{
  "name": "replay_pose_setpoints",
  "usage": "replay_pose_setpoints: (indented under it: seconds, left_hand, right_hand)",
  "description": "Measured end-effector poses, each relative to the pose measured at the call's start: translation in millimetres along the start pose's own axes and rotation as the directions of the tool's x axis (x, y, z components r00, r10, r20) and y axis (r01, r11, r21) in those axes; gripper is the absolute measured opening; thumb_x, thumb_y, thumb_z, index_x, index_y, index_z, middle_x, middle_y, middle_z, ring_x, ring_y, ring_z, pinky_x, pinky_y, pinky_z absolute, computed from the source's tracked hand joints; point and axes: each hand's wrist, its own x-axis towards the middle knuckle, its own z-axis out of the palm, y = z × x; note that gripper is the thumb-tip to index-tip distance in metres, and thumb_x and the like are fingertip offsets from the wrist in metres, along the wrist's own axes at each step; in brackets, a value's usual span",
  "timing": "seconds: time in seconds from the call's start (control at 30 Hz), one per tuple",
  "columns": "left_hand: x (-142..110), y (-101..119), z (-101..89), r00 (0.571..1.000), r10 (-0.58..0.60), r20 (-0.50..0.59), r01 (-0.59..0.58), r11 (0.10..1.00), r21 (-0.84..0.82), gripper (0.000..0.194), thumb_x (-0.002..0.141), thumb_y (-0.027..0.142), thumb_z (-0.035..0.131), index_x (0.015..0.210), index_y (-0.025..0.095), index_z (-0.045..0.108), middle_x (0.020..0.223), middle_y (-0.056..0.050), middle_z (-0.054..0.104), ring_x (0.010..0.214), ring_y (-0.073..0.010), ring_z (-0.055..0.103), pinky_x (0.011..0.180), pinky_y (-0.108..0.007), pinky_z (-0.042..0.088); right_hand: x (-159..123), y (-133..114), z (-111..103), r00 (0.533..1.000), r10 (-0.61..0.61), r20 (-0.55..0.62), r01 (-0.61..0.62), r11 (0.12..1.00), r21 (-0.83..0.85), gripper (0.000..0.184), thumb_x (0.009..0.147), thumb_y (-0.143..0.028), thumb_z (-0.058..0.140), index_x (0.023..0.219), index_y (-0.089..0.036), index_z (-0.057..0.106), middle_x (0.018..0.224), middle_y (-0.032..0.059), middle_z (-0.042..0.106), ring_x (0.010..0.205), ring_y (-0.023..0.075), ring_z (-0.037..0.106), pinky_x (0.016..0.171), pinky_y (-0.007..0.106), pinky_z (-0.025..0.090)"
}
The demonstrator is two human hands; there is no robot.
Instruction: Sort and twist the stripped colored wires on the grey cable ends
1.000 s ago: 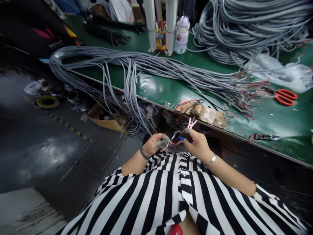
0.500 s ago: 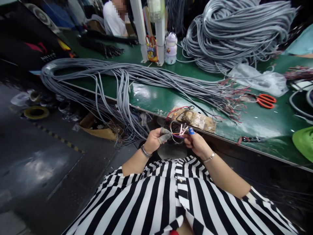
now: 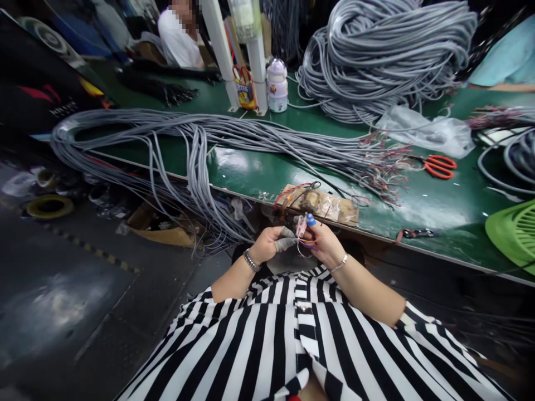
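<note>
My left hand (image 3: 268,245), with grey covers on its fingertips, pinches thin coloured wires (image 3: 308,243) in front of my body. Close beside it, my right hand (image 3: 326,243) has a blue wrap on its thumb and closes on the same wires. They are orange, purple and white. Small pinkish-white pieces (image 3: 301,224) stand up by the right thumb; their exact kind is too small to tell. Just beyond my hands, a taped brown block (image 3: 330,205) with red and black wires around it lies at the bench edge.
A long bundle of grey cables (image 3: 251,131) crosses the green bench (image 3: 238,162) and hangs over its front edge. Farther back are a big cable coil (image 3: 388,55) and a bottle (image 3: 277,86). Orange-handled scissors (image 3: 440,166), pliers (image 3: 418,234) and a green basket (image 3: 514,228) lie right.
My right hand has come closer to my left. The pinkish-white pieces, spread apart before, now stand bunched by the right thumb. The whole view has shifted slightly.
</note>
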Motion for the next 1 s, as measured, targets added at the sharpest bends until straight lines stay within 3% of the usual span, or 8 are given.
replay_pose_setpoints:
  seconds: [0.23,0.43,0.67,0.87,1.0]
  left_hand:
    - [2.1,0.4,4.6,0.999,-0.011,0.040,0.009,0.999,0.038,0.041,0.069,0.049,0.076,0.073,0.010,0.064,0.053,0.004,0.050,0.046,-0.0043,0.039,0.046,-0.018,0.031]
    - [-4.8,-5.3,0.4,0.997,-0.029,0.066,0.027,0.999,0.021,0.041,0.070,0.049,0.075,0.076,0.010,0.066,0.056,0.002,0.054,0.047,-0.0048,0.042,0.046,-0.017,0.034]
    - [-27.4,2.2,-2.6,0.995,-0.058,0.085,0.060,0.998,-0.013,0.041,0.068,0.049,0.077,0.075,0.009,0.069,0.056,-0.002,0.060,0.047,-0.0068,0.047,0.047,-0.018,0.038]
    - [-53.1,4.1,-0.5,0.987,-0.029,0.158,0.034,0.999,-0.027,0.033,0.071,0.043,0.077,0.073,0.010,0.071,0.065,-0.006,0.067,0.057,-0.0115,0.059,0.055,-0.021,0.046]
    - [-61.7,-0.8,-1.2,0.998,-0.066,0.001,0.066,0.992,-0.110,0.035,0.069,0.042,0.079,0.076,0.010,0.066,0.058,-0.002,0.064,0.049,-0.0087,0.055,0.051,-0.020,0.045]
  right_hand:
    - [-0.4,3.3,3.6,1.000,-0.029,0.003,0.029,0.998,0.058,0.046,0.062,-0.054,0.081,0.060,-0.017,0.055,0.047,-0.0062,0.040,0.041,0.0046,0.028,0.038,0.020,0.022]
    - [-6.1,4.3,4.5,0.998,0.052,-0.034,-0.049,0.995,0.092,0.046,0.069,-0.063,0.071,0.072,-0.019,0.058,0.062,0.0000,0.059,0.044,0.0074,0.041,0.037,0.020,0.030]
    - [-10.1,7.4,-11.4,0.992,0.121,-0.031,-0.119,0.990,0.079,0.051,0.070,-0.068,0.067,0.075,-0.019,0.054,0.069,0.0013,0.062,0.039,0.0033,0.030,0.030,0.016,0.013]
    - [-13.2,3.1,-12.5,0.978,0.195,-0.079,-0.187,0.978,0.097,0.047,0.073,-0.062,0.068,0.075,-0.017,0.056,0.071,0.0020,0.062,0.040,0.0018,0.028,0.030,0.014,0.010]
    - [-11.8,1.6,-11.6,0.981,0.187,-0.047,-0.183,0.980,0.075,0.045,0.073,-0.061,0.068,0.076,-0.017,0.056,0.069,0.0013,0.060,0.041,0.0024,0.026,0.031,0.014,0.008]
